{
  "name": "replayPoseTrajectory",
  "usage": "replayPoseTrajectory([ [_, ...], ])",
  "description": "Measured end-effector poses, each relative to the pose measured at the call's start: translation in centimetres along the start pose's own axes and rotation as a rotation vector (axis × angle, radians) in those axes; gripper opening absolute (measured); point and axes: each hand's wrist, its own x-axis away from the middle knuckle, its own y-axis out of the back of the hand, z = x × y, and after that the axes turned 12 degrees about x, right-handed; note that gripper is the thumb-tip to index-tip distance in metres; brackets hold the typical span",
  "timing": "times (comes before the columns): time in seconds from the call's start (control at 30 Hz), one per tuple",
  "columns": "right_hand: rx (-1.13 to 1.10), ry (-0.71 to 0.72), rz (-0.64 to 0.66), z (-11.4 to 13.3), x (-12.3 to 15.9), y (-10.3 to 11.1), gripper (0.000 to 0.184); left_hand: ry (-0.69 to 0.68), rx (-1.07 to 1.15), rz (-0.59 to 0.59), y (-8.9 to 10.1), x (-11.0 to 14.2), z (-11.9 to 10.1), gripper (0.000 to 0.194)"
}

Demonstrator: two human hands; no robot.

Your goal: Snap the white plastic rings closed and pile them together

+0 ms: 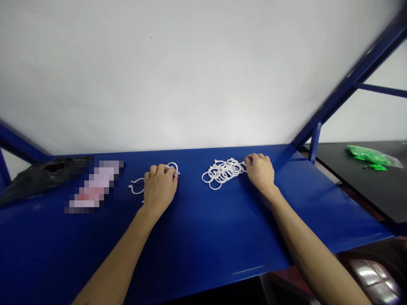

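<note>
My left hand [160,185] is closed, with thumb and fingertips on a white plastic curtain ring [173,164] whose loop shows past the fingers. Left of that hand lies an unclasped curtain ring [136,192] on the blue shelf; the tip of another white piece peeks out by the wrist. A tangled pile of white curtain rings [222,173] rests to the right, between my hands. My right hand [261,173] is at the pile's right edge, its thumb and finger pinched at a ring [244,166] there.
On the left of the blue shelf [203,237] are a blurred-out pinkish packet [95,186] and a black plastic bag [32,180]. A white wall [203,76] rises behind. Blue metal posts [314,142] stand at the right, beside a black surface with a bag of green pieces [370,156].
</note>
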Motion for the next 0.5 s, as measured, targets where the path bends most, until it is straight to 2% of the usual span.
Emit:
replayPoseTrajectory([
  [0.1,-0.126,0.079,-0.139,1.1,0.3,1.0,0.028,0.005,0.032,0.004,0.1,0.0,-0.2,0.024],
  [0.2,-0.307,0.264,-0.179,2.9,1.3,2.1,0.026,0.016,0.080,-0.012,0.3,0.2,-0.7,0.021],
  [0.4,-0.553,0.638,-0.048,6.3,3.9,3.5,0.022,0.006,0.289,-0.095,1.3,0.7,-2.5,0.018],
  [0.5,-0.648,0.700,0.019,7.1,4.7,3.8,0.024,0.000,0.502,-0.071,2.1,0.8,-3.0,0.023],
])
